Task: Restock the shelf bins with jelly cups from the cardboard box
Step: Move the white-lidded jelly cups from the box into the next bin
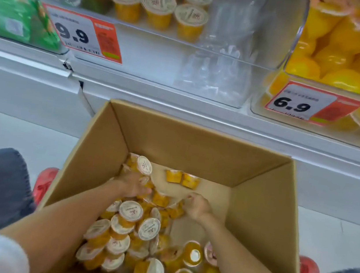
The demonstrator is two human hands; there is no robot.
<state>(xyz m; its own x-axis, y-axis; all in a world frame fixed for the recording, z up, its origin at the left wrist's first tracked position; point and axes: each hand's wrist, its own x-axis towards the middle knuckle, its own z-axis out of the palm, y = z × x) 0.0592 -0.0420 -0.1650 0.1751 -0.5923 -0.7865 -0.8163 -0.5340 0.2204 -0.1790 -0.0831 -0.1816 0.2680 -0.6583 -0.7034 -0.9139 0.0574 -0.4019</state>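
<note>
Two arms in cardboard box (196,148); left hand (132,186) grips jelly cups (131,210), right hand (197,206) fingers unclear.

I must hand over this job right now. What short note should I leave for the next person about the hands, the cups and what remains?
Left hand: down in the box, gripping cups at the far end of the pile.
Right hand: also in the box, fingers curled; I cannot tell whether it holds anything.
Bin: six shelved cups stand upright at its back left.
Done: those six are in place.
Left: many cups lie loose in the box, mostly on its left and near sides; they must go into the bin.
</note>
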